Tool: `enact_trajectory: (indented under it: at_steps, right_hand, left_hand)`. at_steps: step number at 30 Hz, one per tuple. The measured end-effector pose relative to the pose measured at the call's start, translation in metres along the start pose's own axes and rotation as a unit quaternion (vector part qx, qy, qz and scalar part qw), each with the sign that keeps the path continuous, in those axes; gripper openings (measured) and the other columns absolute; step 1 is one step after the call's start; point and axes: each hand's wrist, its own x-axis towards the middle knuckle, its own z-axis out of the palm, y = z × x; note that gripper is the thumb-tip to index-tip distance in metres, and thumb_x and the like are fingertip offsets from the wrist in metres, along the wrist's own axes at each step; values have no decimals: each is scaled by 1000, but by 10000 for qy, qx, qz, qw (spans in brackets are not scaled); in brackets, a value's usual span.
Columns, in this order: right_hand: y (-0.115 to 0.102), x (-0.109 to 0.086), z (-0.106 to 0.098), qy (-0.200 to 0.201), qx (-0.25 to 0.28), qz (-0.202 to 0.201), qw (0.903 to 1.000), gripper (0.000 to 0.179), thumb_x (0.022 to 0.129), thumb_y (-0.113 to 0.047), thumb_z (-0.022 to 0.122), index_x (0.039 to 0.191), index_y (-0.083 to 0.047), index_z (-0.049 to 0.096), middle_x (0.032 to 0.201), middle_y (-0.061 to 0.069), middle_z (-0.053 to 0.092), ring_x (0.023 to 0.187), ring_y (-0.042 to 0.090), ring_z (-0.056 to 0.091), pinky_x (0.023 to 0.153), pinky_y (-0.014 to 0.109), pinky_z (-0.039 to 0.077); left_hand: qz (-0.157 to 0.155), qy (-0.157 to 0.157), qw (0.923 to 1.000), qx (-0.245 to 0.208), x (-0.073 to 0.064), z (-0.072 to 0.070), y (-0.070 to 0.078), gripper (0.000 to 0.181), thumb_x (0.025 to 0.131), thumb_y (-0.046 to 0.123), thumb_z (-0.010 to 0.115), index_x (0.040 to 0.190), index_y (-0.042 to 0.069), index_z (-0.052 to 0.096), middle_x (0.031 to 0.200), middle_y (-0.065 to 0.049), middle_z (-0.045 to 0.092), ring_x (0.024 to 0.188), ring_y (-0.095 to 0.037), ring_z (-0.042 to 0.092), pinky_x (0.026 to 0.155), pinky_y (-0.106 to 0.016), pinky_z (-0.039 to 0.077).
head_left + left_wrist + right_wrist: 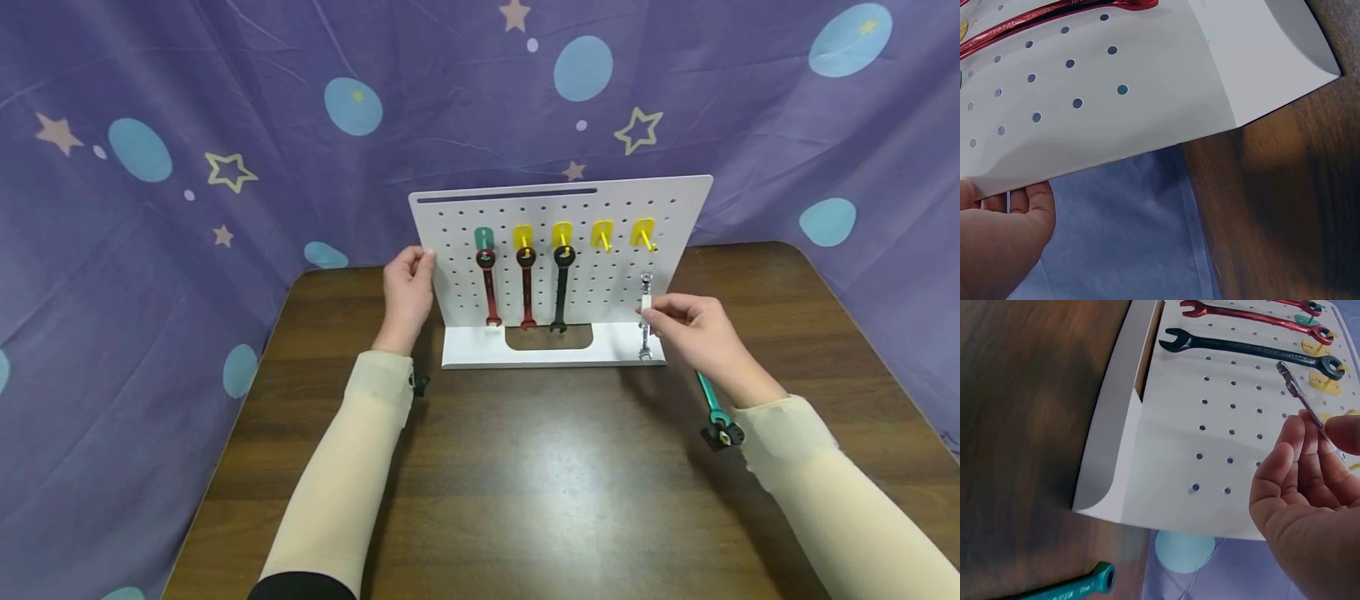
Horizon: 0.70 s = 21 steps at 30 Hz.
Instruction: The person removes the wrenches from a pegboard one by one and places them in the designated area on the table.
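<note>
A silver wrench [646, 287] is pinched between the thumb and fingers of my right hand [693, 335], upright in front of the right part of a white pegboard [600, 287]. In the right wrist view the open end of the silver wrench [1291, 384] sticks out past the fingertips, while the hand covers the rest. My left hand [408, 292] grips the board's left edge, thumb in front and fingers behind, as the left wrist view also shows. Two red wrenches [491, 292] [527, 292] and a black wrench [561, 292] hang from hooks by their ring ends.
Two yellow hooks [602, 236] [642, 234] on the board's right carry nothing. A green wrench [708, 392] lies on the wooden table [525, 467], partly under the right wrist. Behind the board hangs a purple patterned cloth [465, 108].
</note>
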Motion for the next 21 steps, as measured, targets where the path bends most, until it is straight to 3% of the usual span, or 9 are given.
enact_trajectory:
  at_steps: [13, 21]
  right_hand:
    - [19, -6, -17, -82, -275, 215, 9994, 32, 103, -24, 64, 117, 4, 70, 104, 17, 70, 82, 14, 67, 69, 23, 54]
    - [32, -5, -26, -18, -435, 109, 9990, 29, 103, -17, 62, 115, 8, 69, 101, 21, 70, 77, 15, 67, 65, 23, 54]
  left_hand:
    - [26, -11, 10000, 0, -1, 0, 0, 16, 101, 3, 62, 93, -10, 66, 65, -1, 43, 61, -10, 40, 58, -25, 34]
    - [-34, -18, 10000, -23, 0, 1, 2, 16, 102, 4, 62, 94, -10, 66, 66, -2, 42, 61, -10, 39, 59, -25, 34]
